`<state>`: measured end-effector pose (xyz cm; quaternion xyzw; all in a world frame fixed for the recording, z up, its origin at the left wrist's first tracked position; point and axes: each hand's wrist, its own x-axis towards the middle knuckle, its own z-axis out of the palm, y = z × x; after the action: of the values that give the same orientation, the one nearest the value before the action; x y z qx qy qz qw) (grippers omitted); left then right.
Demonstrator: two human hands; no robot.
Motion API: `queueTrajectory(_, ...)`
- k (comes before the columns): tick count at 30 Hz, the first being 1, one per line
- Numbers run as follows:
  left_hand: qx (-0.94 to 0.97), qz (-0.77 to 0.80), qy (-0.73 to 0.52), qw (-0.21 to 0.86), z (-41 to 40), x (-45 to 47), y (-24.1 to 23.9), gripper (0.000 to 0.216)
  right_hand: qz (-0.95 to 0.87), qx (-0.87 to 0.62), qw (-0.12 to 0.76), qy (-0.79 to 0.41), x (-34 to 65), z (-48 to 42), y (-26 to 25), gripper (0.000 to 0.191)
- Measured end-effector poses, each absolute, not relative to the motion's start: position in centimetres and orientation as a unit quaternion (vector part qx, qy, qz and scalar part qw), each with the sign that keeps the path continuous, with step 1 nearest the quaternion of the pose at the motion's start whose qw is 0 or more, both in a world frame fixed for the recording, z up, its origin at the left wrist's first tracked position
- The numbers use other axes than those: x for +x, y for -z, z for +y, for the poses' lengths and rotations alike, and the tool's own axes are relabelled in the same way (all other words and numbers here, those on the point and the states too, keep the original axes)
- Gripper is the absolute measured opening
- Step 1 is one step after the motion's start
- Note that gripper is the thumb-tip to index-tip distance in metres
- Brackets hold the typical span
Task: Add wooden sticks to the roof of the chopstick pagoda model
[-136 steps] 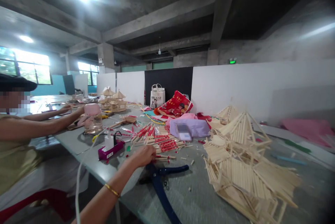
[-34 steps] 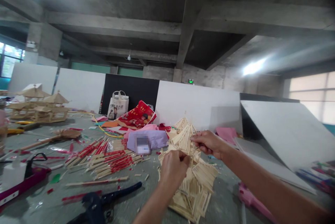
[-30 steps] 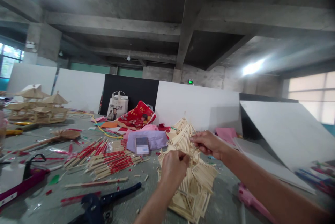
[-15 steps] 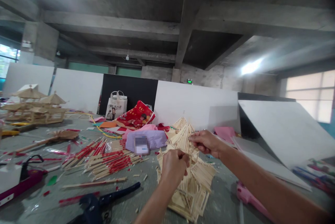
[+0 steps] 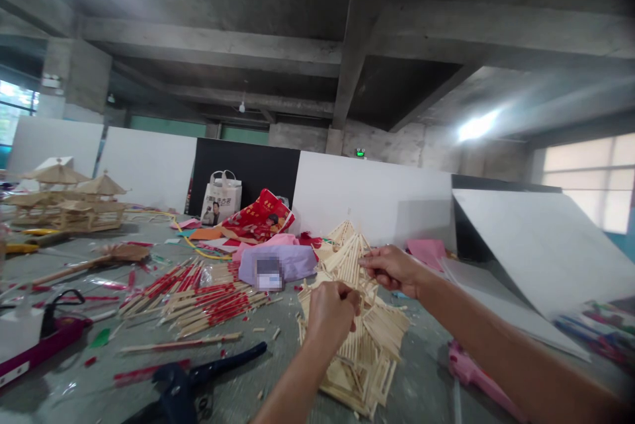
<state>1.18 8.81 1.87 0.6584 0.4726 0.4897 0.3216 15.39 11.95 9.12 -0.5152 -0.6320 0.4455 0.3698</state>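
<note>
Left hand [image 5: 330, 321], right hand [image 5: 391, 272] moved onto stick pagoda [image 5: 370, 351], fingers [image 5: 370, 258] on its roof

I've got one camera on this, worn on the person's head, facing forward and pitched fairly high. Concrete ceiling beams [image 5: 213, 47] fill the upper half of the frame, with the work table [image 5: 233, 384] along the bottom. The left hand [image 5: 330, 321], right hand [image 5: 391, 272] and stick model [image 5: 357, 371] sit close, lower center; white partition walls [image 5: 372, 199] stand farther back.
</note>
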Motion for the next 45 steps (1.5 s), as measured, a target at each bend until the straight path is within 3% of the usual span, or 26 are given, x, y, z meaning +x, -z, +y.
queueTrajectory(25, 0.676, 0.477, -0.475, 0.299, 8.6, 1.3, -1.7, 0.027, -0.650, -0.495, 0.351, -0.459, 16.2, 12.4, -8.8, 0.017)
queueTrajectory(45, 0.677, 0.481, -0.473, 0.292, 8.2, 1.7, -2.0, 0.026, -0.667, -0.472, 0.364, -0.446, 16.6, 11.7, -8.5, 0.022)
